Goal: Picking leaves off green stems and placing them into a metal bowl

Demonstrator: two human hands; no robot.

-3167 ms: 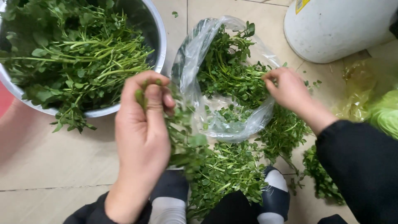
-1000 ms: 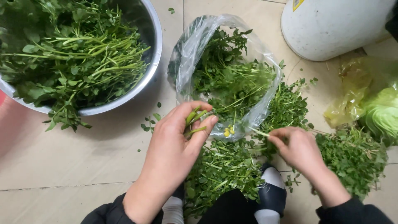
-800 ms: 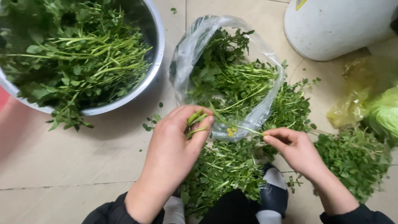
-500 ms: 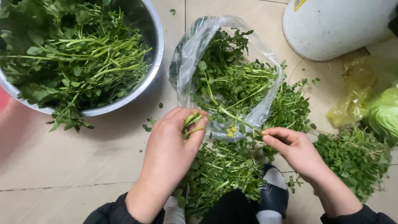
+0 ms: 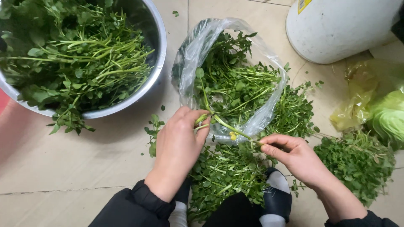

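Observation:
My left hand grips a small bundle of green stems between thumb and fingers, just in front of a clear plastic bag full of leafy greens. My right hand pinches the lower end of one long stem that runs up to the left hand. Under both hands lies a loose heap of greens on the tiled floor. A steel bowl piled with sorted green stalks stands at the upper left.
A white bucket stands at the upper right. A yellow plastic bag holding a pale cabbage lies at the right, with another heap of greens before it. My slippered feet are at the bottom.
Both hands came down from the bag's mouth to its front. The right hand has drawn a long stem out sideways while the left keeps its bundle.

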